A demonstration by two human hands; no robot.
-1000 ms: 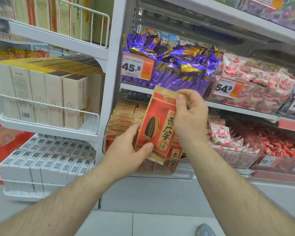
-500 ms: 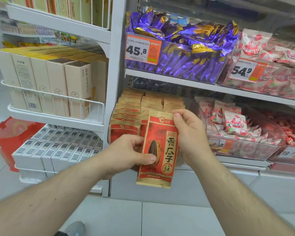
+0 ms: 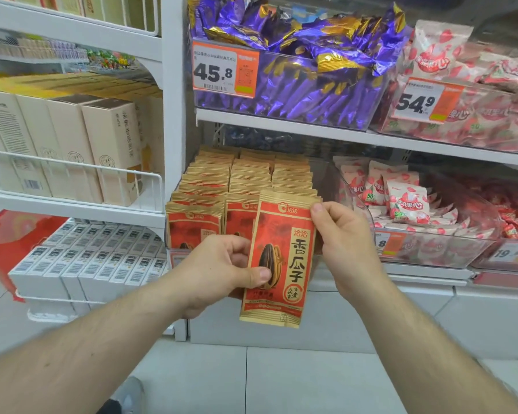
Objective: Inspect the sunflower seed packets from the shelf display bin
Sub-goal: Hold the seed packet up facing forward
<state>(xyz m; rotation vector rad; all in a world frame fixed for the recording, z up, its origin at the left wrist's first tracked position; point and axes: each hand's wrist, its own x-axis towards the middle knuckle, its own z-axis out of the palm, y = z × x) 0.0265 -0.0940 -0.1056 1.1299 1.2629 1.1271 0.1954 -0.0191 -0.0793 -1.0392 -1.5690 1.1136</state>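
Observation:
A red and tan sunflower seed packet (image 3: 284,234) is held upright in front of the lower shelf, its printed face toward me. My left hand (image 3: 219,273) pinches its lower left edge, thumb across the seed picture. My right hand (image 3: 344,243) pinches its upper right edge. Behind it a clear display bin (image 3: 353,189) holds several rows of the same packets (image 3: 237,177), standing upright.
Above hangs a bin of purple wrapped sweets (image 3: 296,64) with a 45.8 price tag (image 3: 225,70). Pink and white snack bags (image 3: 407,198) fill the bin to the right. Cream boxes (image 3: 72,141) stand in a white wire rack on the left. Pale floor tiles lie below.
Both hands have brought the packet down from in front of the purple sweets bin to the level of the seed packet bin, and it has turned more upright.

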